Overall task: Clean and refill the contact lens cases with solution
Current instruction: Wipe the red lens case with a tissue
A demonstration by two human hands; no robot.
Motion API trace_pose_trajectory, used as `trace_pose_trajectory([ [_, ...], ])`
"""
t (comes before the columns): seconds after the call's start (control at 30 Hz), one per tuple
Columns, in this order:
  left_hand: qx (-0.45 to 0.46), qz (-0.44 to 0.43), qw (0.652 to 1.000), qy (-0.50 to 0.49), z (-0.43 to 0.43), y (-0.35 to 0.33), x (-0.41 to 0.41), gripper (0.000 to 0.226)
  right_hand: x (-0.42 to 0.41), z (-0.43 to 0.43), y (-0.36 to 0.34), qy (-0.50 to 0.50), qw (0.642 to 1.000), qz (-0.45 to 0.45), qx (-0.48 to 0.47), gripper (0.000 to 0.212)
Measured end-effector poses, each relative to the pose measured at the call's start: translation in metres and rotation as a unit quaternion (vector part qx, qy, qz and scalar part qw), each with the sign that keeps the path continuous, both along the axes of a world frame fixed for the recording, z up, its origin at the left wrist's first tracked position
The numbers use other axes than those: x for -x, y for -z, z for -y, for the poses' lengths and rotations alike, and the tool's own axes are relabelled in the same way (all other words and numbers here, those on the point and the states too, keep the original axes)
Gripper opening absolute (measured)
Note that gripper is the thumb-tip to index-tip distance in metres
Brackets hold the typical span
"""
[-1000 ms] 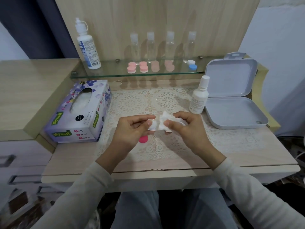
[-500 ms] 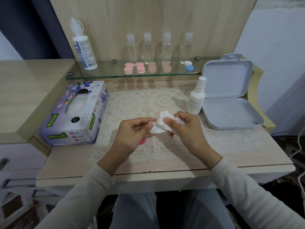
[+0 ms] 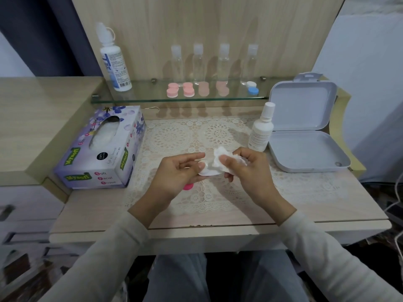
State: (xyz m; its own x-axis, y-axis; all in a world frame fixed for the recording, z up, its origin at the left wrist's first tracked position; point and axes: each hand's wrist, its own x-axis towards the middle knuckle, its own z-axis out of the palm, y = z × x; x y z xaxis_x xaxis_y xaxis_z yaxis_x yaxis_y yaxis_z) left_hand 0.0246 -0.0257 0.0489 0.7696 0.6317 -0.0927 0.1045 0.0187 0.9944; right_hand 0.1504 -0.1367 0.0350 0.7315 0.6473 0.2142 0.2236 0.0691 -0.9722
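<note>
The right hand [image 3: 248, 171], pinching crumpled white tissue [image 3: 218, 159], is easing toward 3 o'clock off the white plastic lens case [image 3: 209, 172] the left hand [image 3: 174, 173] is gripping; refilling is waiting.

The middle of the surface [image 3: 98, 208] is taken by the left hand [image 3: 176, 174], gripping a white lens case [image 3: 208, 171], and the right hand [image 3: 248, 168], pinching a tissue [image 3: 219, 159]. Behind them open lace mat [image 3: 174, 136] runs to the back wall [image 3: 218, 22]; in front, a bare strip reaches the near edge. The tissue box [image 3: 102, 149] walls off the left. On the right a small white bottle [image 3: 261, 131] stands just beside the open grey case [image 3: 305, 149] (lid upright). A pink cap [image 3: 188, 186] lies beneath the left hand. The crowded glass shelf [image 3: 152, 99] overhangs the back.
</note>
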Motion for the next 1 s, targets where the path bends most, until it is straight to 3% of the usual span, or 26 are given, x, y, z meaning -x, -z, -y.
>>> trace_pose_trajectory([
  [0.13,0.046,-0.021,0.998,0.036,-0.006,-0.003,-0.001,0.016,-0.004,0.007,0.000,-0.033,0.999,-0.028,-0.005,0.013],
  [0.23,0.039,0.001,0.998,0.042,-0.012,-0.005,-0.002,0.017,-0.008,0.014,-0.005,-0.048,0.993,-0.104,-0.015,0.015],
  [0.33,-0.063,-0.025,0.997,0.040,-0.014,-0.004,-0.005,0.021,-0.015,0.024,-0.008,-0.020,0.991,-0.132,0.005,0.017],
  [0.43,-0.151,-0.018,0.988,0.038,-0.009,0.004,-0.011,0.023,-0.023,0.033,-0.006,0.012,0.996,-0.082,0.046,0.017],
  [0.53,-0.335,-0.005,0.940,0.069,-0.007,0.020,-0.017,0.022,-0.029,0.042,-0.004,0.043,0.994,-0.033,0.092,0.016],
  [0.6,-0.412,-0.008,0.906,0.102,-0.010,0.031,-0.019,0.022,-0.031,0.048,-0.003,0.043,0.993,-0.014,0.109,0.015],
  [0.77,-0.479,-0.012,0.868,0.134,-0.009,0.037,-0.017,0.013,-0.030,0.057,-0.001,0.027,0.993,-0.011,0.116,0.010],
  [1.0,-0.517,-0.008,0.850,0.098,-0.013,0.034,-0.008,0.020,-0.017,0.051,-0.003,0.015,0.993,-0.021,0.115,0.014],
])
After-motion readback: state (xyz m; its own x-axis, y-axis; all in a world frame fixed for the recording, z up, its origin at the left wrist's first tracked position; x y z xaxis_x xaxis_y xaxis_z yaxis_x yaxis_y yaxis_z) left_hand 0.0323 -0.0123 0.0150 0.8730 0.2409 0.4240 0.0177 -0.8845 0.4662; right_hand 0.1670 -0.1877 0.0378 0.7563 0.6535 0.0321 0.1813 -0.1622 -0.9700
